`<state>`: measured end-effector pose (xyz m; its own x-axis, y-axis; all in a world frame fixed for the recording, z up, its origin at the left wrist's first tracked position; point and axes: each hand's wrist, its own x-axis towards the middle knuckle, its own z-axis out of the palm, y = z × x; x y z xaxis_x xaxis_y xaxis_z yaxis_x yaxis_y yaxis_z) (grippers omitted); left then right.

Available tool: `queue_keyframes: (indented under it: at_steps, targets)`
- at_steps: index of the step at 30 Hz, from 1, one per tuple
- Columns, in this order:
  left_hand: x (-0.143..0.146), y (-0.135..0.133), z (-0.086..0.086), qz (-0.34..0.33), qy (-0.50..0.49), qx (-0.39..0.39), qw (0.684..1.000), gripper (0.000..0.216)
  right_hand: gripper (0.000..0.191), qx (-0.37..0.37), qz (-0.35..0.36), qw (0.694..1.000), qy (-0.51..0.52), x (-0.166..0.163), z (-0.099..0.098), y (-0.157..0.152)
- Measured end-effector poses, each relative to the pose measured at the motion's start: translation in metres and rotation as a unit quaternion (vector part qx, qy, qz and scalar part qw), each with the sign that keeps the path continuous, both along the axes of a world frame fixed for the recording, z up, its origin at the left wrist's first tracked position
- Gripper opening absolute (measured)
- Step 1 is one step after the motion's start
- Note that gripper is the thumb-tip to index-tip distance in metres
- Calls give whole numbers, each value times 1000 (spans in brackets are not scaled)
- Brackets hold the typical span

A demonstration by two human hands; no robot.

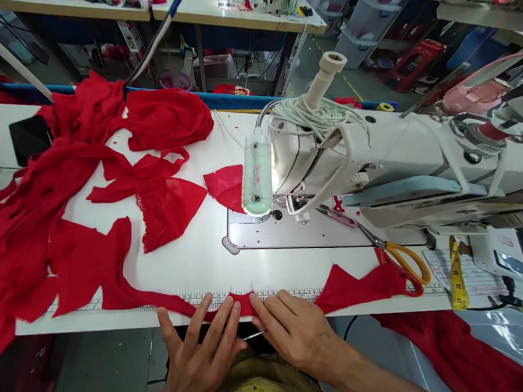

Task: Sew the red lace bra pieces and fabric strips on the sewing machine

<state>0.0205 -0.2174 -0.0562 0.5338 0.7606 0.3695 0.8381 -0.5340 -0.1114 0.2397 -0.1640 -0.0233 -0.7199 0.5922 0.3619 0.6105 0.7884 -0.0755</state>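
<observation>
Bottom centre of the frame, the red strip lies along the front edge of the table; the left hand is spread wide, fingertips pressing it flat and gripping nothing; the right hand pinches it with bent fingers. A thin metal sliver pokes out between the hands and could prick a finger, I reckon; the strip's loose tails could drag it askew.

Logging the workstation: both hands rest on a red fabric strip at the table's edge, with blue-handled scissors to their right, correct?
Not blue: the head view shows the scissors have orange handles. Left hand and right hand do rest on the red fabric strip there.
</observation>
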Motion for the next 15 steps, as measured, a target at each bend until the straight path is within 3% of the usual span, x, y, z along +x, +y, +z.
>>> queue_keyframes:
  at_steps: [15]
  targets:
    - [5,11,-2,-13,-113,28,993,31,29,-1,-2,1000,3,-1,-2,2]
